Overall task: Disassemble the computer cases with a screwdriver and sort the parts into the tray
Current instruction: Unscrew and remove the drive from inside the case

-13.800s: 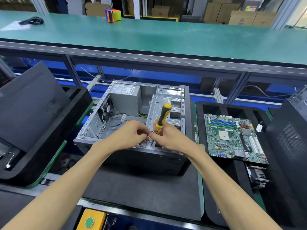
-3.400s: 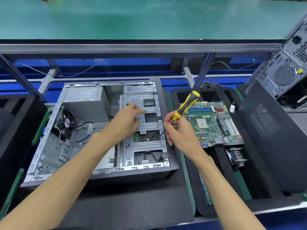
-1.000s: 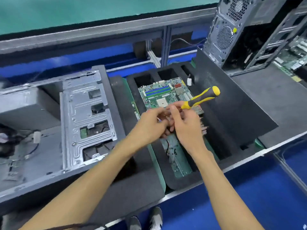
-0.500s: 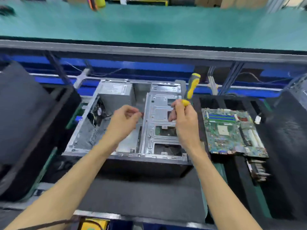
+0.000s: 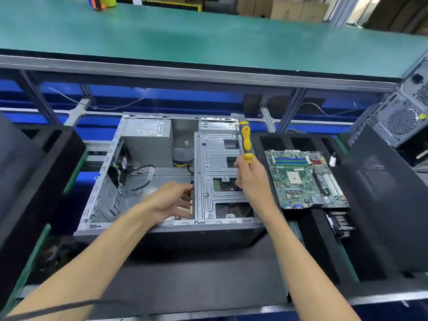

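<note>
Computer case (image 5: 148,181): grey metal, on its side, open face up, power supply and fan inside.
Screwdriver (image 5: 246,141): yellow-and-black handle, upright over the drive cage.
Tray (image 5: 301,228): black foam, just right of the case, holding a green motherboard (image 5: 303,179).

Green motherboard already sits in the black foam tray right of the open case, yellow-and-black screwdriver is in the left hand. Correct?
Not quite. The head view shows the yellow-and-black screwdriver in the right hand, held upright over the metal drive bracket. The left hand reaches into the open grey computer case. The green motherboard does sit in the black foam tray right of the case.
</note>
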`<state>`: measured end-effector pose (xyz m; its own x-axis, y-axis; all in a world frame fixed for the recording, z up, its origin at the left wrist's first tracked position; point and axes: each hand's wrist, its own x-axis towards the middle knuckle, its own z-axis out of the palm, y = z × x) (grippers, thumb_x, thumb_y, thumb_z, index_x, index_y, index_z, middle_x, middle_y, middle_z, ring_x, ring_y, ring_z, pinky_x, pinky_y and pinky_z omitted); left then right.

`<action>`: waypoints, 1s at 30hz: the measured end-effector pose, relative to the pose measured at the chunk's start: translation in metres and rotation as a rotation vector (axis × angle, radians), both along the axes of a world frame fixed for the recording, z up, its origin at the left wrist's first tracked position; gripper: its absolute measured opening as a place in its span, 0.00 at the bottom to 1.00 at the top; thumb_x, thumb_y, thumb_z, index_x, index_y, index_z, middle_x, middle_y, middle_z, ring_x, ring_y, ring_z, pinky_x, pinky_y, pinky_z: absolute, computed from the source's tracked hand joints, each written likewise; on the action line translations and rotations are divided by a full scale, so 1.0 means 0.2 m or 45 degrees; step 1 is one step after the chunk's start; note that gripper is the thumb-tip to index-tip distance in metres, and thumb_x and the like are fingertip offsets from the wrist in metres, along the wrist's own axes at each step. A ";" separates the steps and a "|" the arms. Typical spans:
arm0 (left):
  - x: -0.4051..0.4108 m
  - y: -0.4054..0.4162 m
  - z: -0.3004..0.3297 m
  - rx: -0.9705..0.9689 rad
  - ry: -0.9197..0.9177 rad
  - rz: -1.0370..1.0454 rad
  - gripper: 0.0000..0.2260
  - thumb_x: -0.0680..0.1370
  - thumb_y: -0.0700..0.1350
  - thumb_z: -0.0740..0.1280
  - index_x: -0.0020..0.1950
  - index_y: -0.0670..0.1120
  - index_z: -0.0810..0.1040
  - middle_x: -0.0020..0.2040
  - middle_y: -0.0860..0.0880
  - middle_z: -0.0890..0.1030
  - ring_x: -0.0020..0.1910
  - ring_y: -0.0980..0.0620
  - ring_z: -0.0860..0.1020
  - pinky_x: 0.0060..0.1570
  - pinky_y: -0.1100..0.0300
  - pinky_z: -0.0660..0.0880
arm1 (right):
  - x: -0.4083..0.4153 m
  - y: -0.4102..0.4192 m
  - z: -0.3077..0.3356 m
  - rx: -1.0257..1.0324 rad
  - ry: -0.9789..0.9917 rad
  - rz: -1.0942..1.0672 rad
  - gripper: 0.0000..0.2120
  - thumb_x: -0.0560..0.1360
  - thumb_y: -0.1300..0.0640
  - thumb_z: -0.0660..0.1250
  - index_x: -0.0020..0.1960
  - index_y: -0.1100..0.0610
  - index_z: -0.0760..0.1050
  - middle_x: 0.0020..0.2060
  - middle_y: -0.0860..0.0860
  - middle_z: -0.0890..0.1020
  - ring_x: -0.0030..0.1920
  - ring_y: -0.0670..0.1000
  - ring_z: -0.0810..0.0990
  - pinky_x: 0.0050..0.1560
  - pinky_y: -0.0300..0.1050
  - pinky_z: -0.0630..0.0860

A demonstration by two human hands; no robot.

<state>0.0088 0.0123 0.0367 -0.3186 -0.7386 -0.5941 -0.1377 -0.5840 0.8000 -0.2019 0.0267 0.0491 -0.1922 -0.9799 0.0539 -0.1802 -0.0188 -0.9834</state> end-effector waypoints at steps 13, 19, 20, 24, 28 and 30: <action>-0.04 0.01 -0.05 -0.126 -0.109 0.032 0.16 0.83 0.43 0.58 0.48 0.39 0.85 0.39 0.45 0.85 0.34 0.50 0.82 0.29 0.58 0.76 | -0.01 -0.03 0.00 0.029 -0.207 0.027 0.13 0.85 0.55 0.57 0.42 0.54 0.70 0.26 0.44 0.62 0.26 0.45 0.58 0.27 0.38 0.61; -0.03 0.02 -0.03 -0.148 -0.177 -0.051 0.17 0.83 0.45 0.57 0.46 0.44 0.85 0.37 0.48 0.82 0.35 0.49 0.77 0.34 0.56 0.77 | -0.01 -0.02 0.00 -0.018 -0.266 0.078 0.13 0.83 0.48 0.59 0.43 0.53 0.67 0.27 0.44 0.61 0.27 0.46 0.57 0.27 0.38 0.60; -0.03 0.02 -0.03 -0.163 -0.187 -0.046 0.18 0.83 0.44 0.56 0.45 0.45 0.85 0.36 0.49 0.83 0.34 0.50 0.78 0.34 0.56 0.77 | 0.00 -0.02 0.01 -0.030 -0.284 0.076 0.13 0.82 0.44 0.59 0.44 0.52 0.67 0.28 0.43 0.61 0.28 0.46 0.57 0.27 0.39 0.58; -0.02 0.02 -0.01 -0.017 0.054 0.028 0.16 0.83 0.42 0.57 0.45 0.43 0.84 0.38 0.45 0.84 0.35 0.48 0.81 0.33 0.54 0.79 | -0.01 -0.03 0.01 -0.114 -0.443 0.048 0.12 0.82 0.45 0.52 0.53 0.52 0.69 0.29 0.46 0.61 0.29 0.48 0.59 0.31 0.43 0.63; 0.02 -0.01 0.03 0.323 0.326 -0.015 0.11 0.83 0.43 0.59 0.50 0.40 0.79 0.42 0.41 0.83 0.37 0.44 0.83 0.35 0.52 0.81 | -0.04 -0.03 0.01 -0.119 -0.700 0.080 0.11 0.80 0.53 0.55 0.54 0.56 0.73 0.31 0.47 0.69 0.32 0.47 0.66 0.36 0.41 0.68; 0.01 -0.01 0.01 0.304 0.319 -0.007 0.12 0.83 0.42 0.58 0.54 0.39 0.80 0.43 0.41 0.83 0.38 0.44 0.83 0.35 0.52 0.81 | -0.05 -0.03 0.02 -0.102 -0.817 0.106 0.11 0.80 0.53 0.55 0.52 0.57 0.73 0.31 0.48 0.66 0.31 0.48 0.63 0.36 0.41 0.64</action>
